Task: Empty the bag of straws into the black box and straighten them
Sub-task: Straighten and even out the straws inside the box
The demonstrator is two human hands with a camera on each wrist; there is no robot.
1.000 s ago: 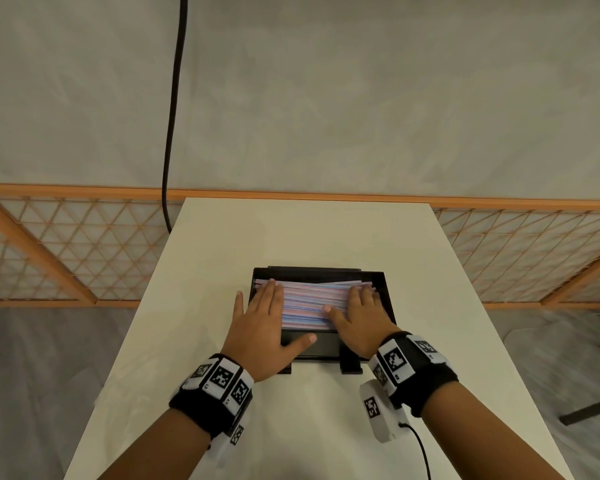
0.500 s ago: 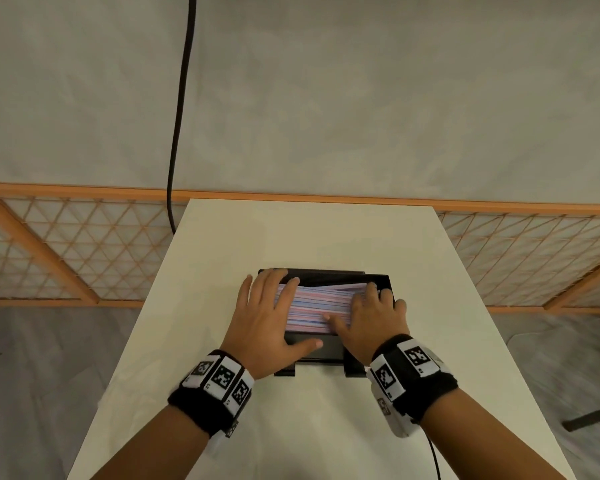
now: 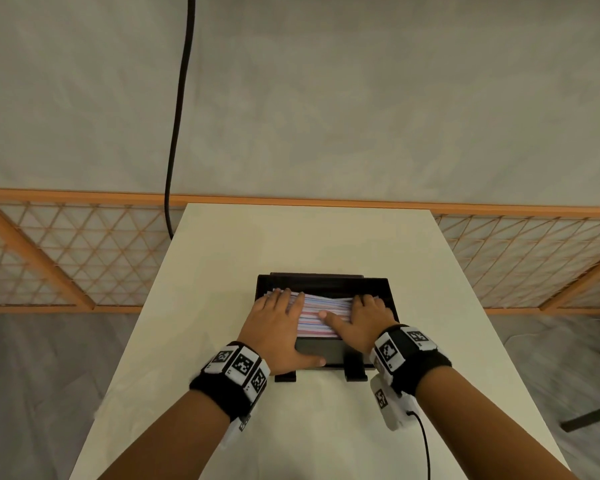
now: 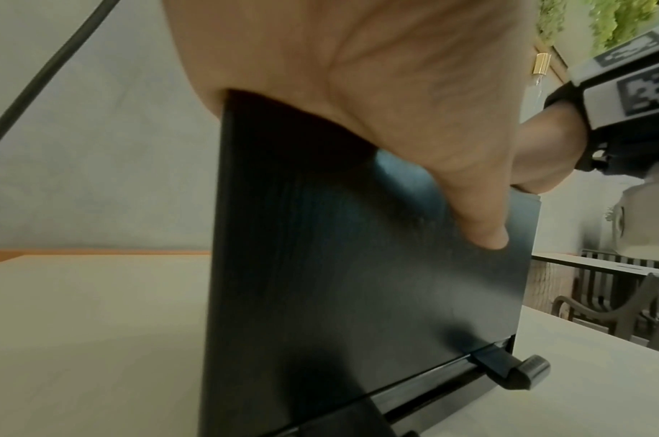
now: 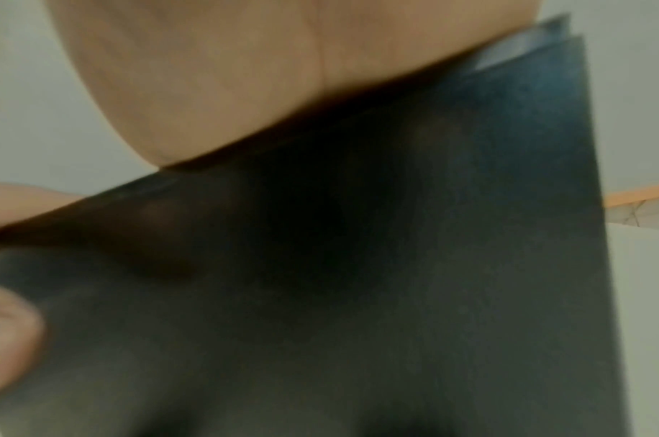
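The left hand has been moved further over the left end of the straws; its thumb is now laid across the black box front.

A smooth, faintly glossy black plastic wall is shown on the black box. A smooth matt cream surface is seen on the table around it.

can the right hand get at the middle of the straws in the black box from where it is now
Probably yes. The right hand already lies flat on the right end of the straws in the black box, open at the top. The bare stretch between it and the left hand has nothing over it.
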